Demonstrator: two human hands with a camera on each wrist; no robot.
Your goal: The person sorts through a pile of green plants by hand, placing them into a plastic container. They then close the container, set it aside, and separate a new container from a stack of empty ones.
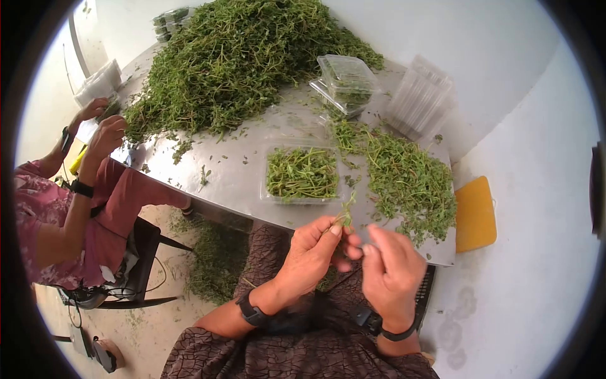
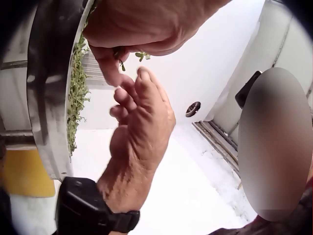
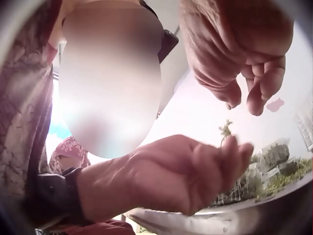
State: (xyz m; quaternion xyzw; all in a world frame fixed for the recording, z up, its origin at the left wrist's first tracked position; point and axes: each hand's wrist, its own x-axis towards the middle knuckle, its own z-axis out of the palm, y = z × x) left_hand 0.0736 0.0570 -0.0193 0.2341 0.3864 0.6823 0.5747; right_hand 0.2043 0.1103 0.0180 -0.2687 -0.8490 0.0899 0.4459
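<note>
Over the table's front edge, my left hand (image 1: pixel 314 247) pinches a small green sprig (image 1: pixel 346 211) between thumb and fingers; the right wrist view shows the sprig (image 3: pixel 225 128) standing up from the fingertips of that hand (image 3: pixel 166 171). My right hand (image 1: pixel 396 271) is just beside it, its fingers loosely bent. In the right wrist view a gap shows between thumb and finger of the right hand (image 3: pixel 237 44), with nothing seen between them. Beyond both hands an open clear box (image 1: pixel 265 192) holds cut green stems (image 1: pixel 302 172).
A large heap of greens (image 1: pixel 221 69) covers the table's back; a smaller pile (image 1: pixel 410 180) lies at right. Filled clear boxes (image 1: pixel 347 82) and stacked empty ones (image 1: pixel 420 98) stand behind. Another person (image 1: pixel 69 221) sits at left. A yellow board (image 1: pixel 476 215) is beyond the table's right edge.
</note>
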